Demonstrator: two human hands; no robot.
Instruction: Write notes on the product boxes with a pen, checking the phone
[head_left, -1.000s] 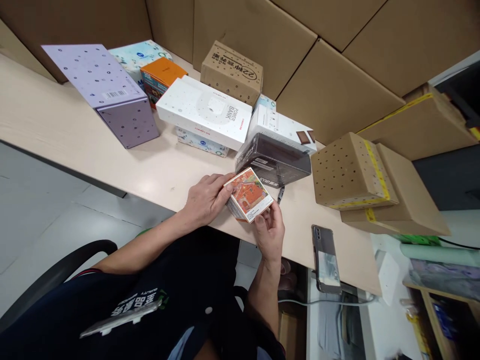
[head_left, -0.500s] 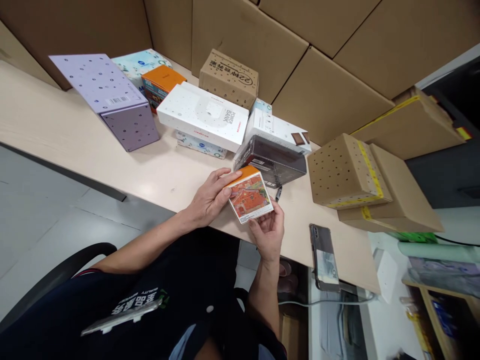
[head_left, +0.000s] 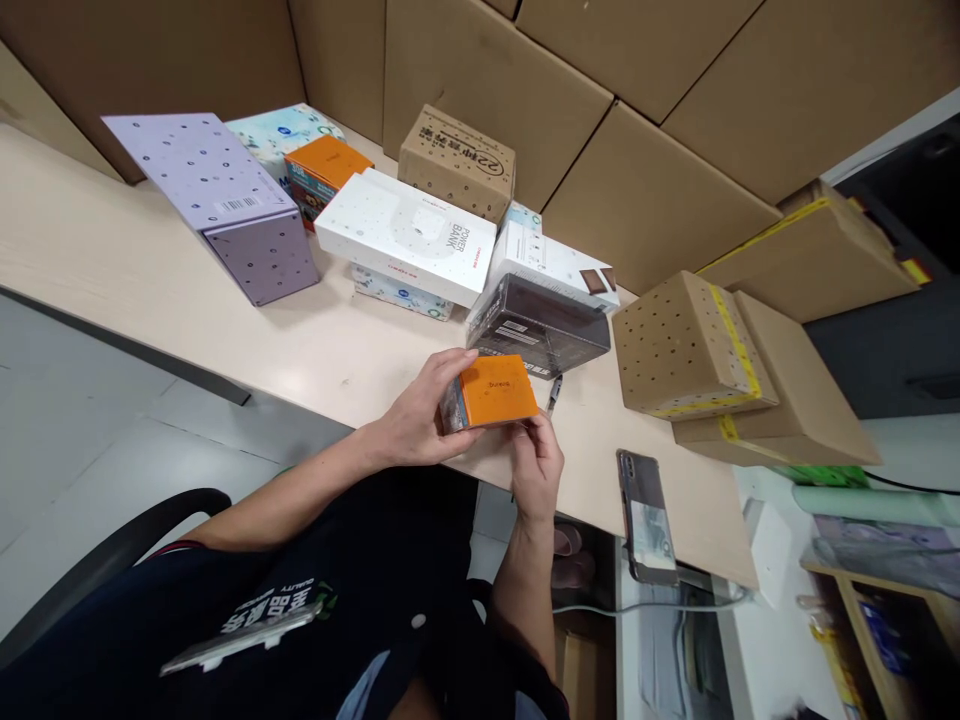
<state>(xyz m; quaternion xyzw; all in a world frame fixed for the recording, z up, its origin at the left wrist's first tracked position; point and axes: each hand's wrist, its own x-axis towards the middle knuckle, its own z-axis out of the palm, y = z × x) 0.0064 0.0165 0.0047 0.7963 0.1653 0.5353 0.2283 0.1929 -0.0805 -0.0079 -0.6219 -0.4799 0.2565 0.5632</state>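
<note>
Brown cardboard walls stand behind a long pale table [head_left: 150, 270] with many boxes on it. Near the front edge, both hands hold a small orange box [head_left: 496, 390] just above the table top. The left hand [head_left: 411, 428] is wrapped round the left end of it. The right hand [head_left: 537, 468] pinches the near right edge with its fingertips. The orange face looks up. Just behind it lies a dark box [head_left: 540, 322], and a pen [head_left: 553, 390] sits very near the small box. A phone [head_left: 645, 515] lies off to the right, apart from the hands.

To handle the small box well, I think each hand should grip its own end, soft but firm, so the box cannot slip. It is best held low over the table, so a slip means only a short drop. Fingers should go round the pen and the dark box, since a bump could push them.
</note>
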